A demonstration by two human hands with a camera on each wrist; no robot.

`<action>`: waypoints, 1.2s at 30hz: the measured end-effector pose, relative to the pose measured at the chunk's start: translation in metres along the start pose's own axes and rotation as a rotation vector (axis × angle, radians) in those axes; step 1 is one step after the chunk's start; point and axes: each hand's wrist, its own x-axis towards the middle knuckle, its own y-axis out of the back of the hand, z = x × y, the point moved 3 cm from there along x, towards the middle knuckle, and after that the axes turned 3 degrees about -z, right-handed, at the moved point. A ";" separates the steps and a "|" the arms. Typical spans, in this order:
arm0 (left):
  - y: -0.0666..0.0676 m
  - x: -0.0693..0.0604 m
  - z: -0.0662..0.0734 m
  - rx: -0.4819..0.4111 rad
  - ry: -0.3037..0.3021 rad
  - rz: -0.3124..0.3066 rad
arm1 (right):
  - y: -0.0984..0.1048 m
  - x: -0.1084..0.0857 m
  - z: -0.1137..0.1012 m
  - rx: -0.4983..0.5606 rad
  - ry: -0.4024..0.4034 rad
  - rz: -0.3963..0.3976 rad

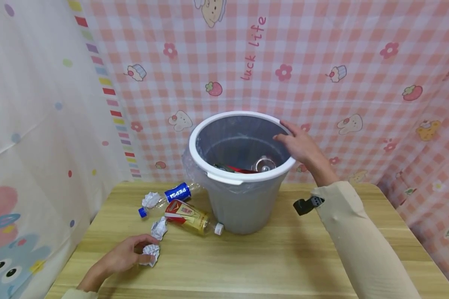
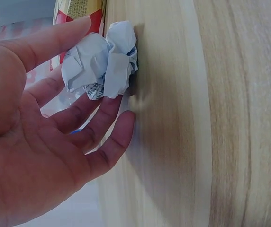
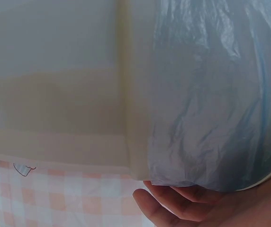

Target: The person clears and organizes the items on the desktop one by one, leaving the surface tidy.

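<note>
At the front left of the table, my left hand (image 1: 124,254) has its thumb and fingers around a crumpled paper ball (image 1: 151,252). In the left wrist view the paper ball (image 2: 100,64) sits between thumb and fingertips, low over the wood. My right hand (image 1: 304,145) grips the right rim of a grey trash can (image 1: 243,207), thumb on the inner side. From the right wrist, fingers (image 3: 173,205) show against the can's outside, by its plastic liner (image 3: 197,94). Inside the can lie a clear plastic item (image 1: 265,164) and something red.
Behind the left hand lie a second paper ball (image 1: 159,228), a third one (image 1: 150,200), a Pepsi bottle (image 1: 177,192) and a yellow-labelled drink bottle (image 1: 190,217). That bottle's white cap is close to the can's base. A checked curtain (image 1: 239,50) hangs behind the wooden table (image 1: 247,265).
</note>
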 end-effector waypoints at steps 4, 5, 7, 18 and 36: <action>0.001 -0.001 0.002 -0.020 -0.003 0.001 | 0.000 0.000 -0.001 -0.002 0.006 0.003; 0.001 -0.001 0.002 -0.024 -0.003 0.000 | 0.000 0.000 -0.001 -0.001 0.009 0.004; 0.001 -0.001 0.002 -0.027 -0.007 -0.002 | 0.000 0.000 -0.001 -0.007 0.013 0.005; 0.009 -0.006 0.007 -0.064 -0.022 0.003 | 0.000 0.000 -0.002 -0.017 0.024 0.007; 0.029 -0.005 0.055 -0.017 -0.142 0.087 | 0.001 0.002 0.000 -0.004 0.019 -0.004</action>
